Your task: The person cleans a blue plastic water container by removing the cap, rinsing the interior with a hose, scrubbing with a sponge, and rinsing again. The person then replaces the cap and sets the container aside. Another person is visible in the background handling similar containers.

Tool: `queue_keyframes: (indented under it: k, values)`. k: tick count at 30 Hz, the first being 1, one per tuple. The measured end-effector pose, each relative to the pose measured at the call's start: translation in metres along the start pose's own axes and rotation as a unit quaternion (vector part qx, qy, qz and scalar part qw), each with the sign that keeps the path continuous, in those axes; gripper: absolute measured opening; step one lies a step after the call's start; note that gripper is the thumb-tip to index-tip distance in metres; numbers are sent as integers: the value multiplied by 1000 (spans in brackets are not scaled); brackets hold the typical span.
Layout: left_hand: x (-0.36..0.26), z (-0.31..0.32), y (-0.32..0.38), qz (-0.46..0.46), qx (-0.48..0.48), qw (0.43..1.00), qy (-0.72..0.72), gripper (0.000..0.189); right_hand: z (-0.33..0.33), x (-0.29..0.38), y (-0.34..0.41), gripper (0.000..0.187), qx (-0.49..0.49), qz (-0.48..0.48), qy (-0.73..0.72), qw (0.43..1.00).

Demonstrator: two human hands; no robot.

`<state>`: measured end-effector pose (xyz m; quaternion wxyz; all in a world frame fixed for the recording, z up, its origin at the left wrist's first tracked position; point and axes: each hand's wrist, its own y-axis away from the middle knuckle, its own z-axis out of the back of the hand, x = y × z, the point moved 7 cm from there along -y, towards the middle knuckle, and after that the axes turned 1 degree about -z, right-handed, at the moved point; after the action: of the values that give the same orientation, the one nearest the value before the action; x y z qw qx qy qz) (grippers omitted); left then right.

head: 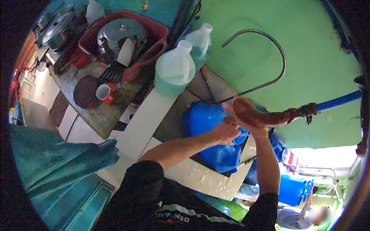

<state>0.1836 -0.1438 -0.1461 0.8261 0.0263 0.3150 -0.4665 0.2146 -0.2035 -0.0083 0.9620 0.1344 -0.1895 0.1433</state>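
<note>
A blue plastic container stands in front of me, with a round blue rim showing beside my left hand. My left hand has its fingers curled close to that rim; whether it grips anything is hidden. Across my right hand runs a brown, wrapped-looking pipe end, which bends downward and covers much of the palm. Some right fingers stretch out past the bend, and I cannot tell if they hold it. A blue pipe joins the brown length from the right wall.
Two translucent jugs with greenish liquid stand on a white ledge. Left of them, a reddish-brown basin holds a lidded pot; a red cup sits nearby. A curved metal pipe arches above. Another person is at lower right.
</note>
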Motion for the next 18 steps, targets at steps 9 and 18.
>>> queue_keyframes:
  k: [9,18]
  values:
    - [-49,20,5,-138,-116,969,-166,51,-4,-2,-49,46,67,42,-42,996]
    - [-55,6,3,-143,-128,967,-170,49,2,-18,-81,45,73,48,-58,995]
